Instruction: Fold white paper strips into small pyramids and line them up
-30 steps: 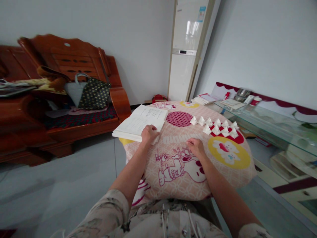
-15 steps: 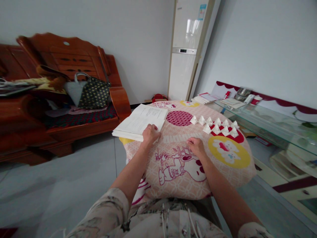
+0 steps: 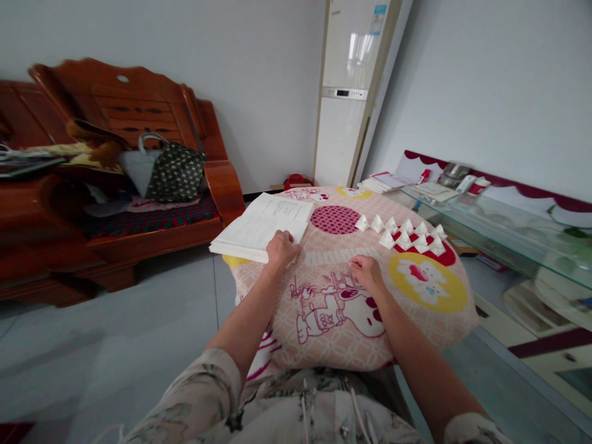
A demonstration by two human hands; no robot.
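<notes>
An open book [image 3: 261, 225] of white pages lies at the left edge of a round table under a pink cartoon-print cloth [image 3: 333, 333]. My left hand [image 3: 280, 248] rests with curled fingers on the book's near right corner, pressing the page. My right hand [image 3: 365, 272] lies on the cloth at the middle, fingers bent and pinched on something I cannot make out. Several small folded white paper pieces [image 3: 407, 234] sit in rows on the cloth, beyond my right hand.
A carved wooden bench [image 3: 115, 179] with a dark dotted bag [image 3: 173, 172] stands at the left. A tall white air-conditioner [image 3: 345, 92] is in the corner. A glass shelf unit [image 3: 504, 228] with papers and cups runs along the right wall. Grey floor lies between bench and table.
Both hands stay almost where they were; the left hand shifts very slightly on the book corner. The view drifts a little.
</notes>
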